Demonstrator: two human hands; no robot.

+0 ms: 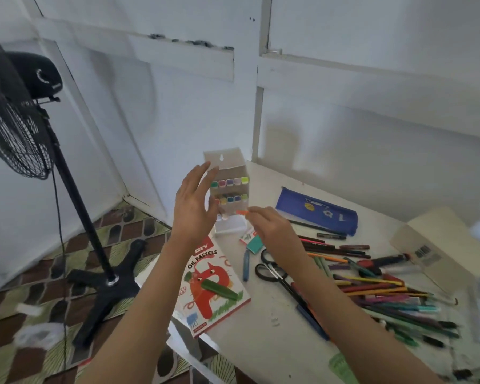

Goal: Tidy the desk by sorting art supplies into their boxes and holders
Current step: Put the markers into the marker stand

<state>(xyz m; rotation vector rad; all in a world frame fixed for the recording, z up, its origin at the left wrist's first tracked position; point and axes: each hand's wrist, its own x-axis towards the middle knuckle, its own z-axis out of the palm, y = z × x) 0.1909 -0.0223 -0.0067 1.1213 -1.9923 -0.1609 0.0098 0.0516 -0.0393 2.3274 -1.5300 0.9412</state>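
Observation:
A clear plastic marker box (230, 173) stands upright near the desk's far left corner, its lid up, with two rows of coloured marker caps showing. My left hand (196, 200) is beside its left wall, fingers straight and spread. My right hand (266, 225) pinches an orange marker (242, 212) at the box's lower front. A pile of loose pens and pencils (385, 295) lies on the right of the desk.
An oil pastels box (211, 286) with a green crayon on it lies at the desk's left edge. Black scissors (272, 270), a blue crayon (245, 264), a blue pencil pouch (316, 210) and a beige carton (441, 248) are nearby. A black standing fan (20, 115) stands on the floor at left.

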